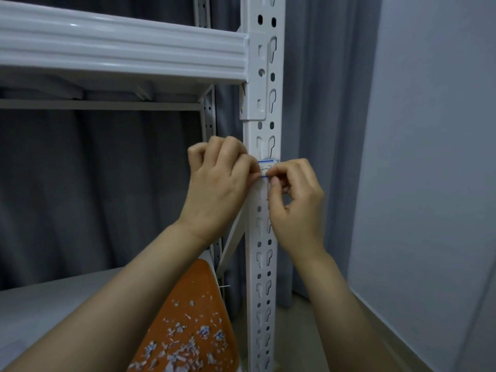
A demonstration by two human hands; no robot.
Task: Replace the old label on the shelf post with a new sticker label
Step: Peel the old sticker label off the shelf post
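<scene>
A white perforated shelf post (264, 108) runs top to bottom through the middle of the view. A small white sticker label (266, 167) with a blue border and handwriting lies across the post at mid height. My left hand (218, 183) pinches the label's left end against the post's left edge. My right hand (296, 202) pinches the label's lower right edge between thumb and forefinger. The label's ends are hidden by my fingers.
A white shelf beam (120, 47) joins the post at upper left. An orange tray (196, 326) strewn with several torn paper scraps sits below my forearms. Grey curtains (94, 183) hang behind; a pale wall (434, 157) stands to the right.
</scene>
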